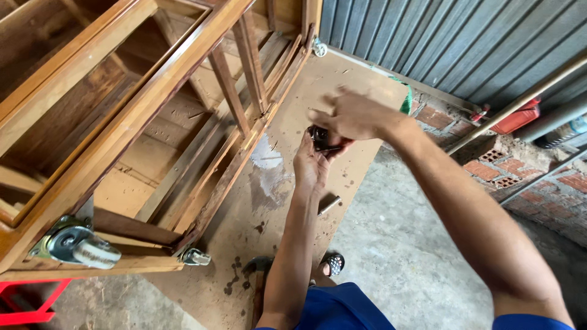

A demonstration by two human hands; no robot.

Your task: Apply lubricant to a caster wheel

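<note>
Hands meet over a plywood sheet (244,244): left hand (310,166) cups a small dark metal part (320,138) from below, right hand (351,115) just above, fingers (324,113) curled loosely over it.

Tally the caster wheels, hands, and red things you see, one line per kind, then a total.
Caster wheels on the wooden frame: 3 – large near one, small one, far one
Hands: 2 – left hand, right hand, both on a small dark object
Red things: 2 – red container, red stand
Total: 7
</note>
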